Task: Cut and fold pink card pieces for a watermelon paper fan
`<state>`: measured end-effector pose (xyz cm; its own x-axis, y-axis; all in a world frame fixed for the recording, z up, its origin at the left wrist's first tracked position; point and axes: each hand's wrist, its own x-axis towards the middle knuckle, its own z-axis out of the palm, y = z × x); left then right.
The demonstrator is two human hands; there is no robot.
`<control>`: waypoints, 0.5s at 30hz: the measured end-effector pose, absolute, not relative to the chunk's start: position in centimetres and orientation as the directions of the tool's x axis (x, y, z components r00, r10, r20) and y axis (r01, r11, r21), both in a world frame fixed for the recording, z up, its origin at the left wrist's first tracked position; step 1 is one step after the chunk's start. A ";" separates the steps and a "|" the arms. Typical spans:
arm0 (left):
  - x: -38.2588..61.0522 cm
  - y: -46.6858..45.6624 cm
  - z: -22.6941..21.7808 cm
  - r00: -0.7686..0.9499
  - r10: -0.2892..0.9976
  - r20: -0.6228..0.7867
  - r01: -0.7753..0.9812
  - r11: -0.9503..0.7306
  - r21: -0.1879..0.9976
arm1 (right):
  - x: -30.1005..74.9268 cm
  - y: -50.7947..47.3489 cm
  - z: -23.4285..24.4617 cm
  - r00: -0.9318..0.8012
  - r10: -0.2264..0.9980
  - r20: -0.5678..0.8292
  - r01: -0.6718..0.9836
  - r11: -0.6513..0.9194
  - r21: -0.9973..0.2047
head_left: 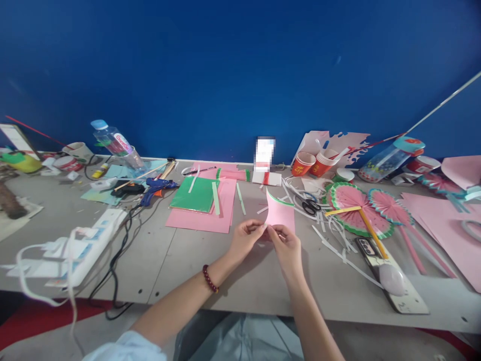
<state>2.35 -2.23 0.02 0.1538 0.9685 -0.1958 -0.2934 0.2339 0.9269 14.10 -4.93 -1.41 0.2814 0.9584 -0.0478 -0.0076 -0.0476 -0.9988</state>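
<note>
Both hands meet over the middle of the table on a sheet of pink paper (280, 213) with a green strip along its far edge. The sheet curves upward. My left hand (247, 236) pinches its near edge at the left corner, a beaded bracelet (210, 279) on that wrist. Close beside it, my right hand (284, 245) is closed on the same near edge. To the left lie green paper (193, 194) and pink sheets (199, 223) under it. Right of the held sheet are black scissors (311, 206) among white paper strips (338, 251).
Paper watermelon fans (347, 200), a phone (398, 286) and a yellow folded strip (370, 233) lie at right. Red paper cups (302, 164) stand behind. On the left are a blue glue gun (155, 189), a power strip (95, 245), cables and a bottle (114, 143). A blue wall (210, 75) closes the back.
</note>
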 end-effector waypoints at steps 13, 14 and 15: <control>2.2 -2.0 0.0 0.128 0.971 -0.201 -0.303 0.231 0.925 | 13.7 -5.0 -0.8 0.294 0.953 -0.077 -0.030 -0.071 -0.997; 2.2 -2.0 0.0 0.133 0.969 -0.207 -0.312 0.239 0.920 | 13.7 -5.0 -0.8 0.291 0.953 -0.082 -0.036 -0.075 -0.997; 2.2 -2.0 0.0 0.139 0.968 -0.210 -0.320 0.245 0.915 | 13.7 -5.1 -0.7 0.290 0.953 -0.086 -0.046 -0.075 -0.996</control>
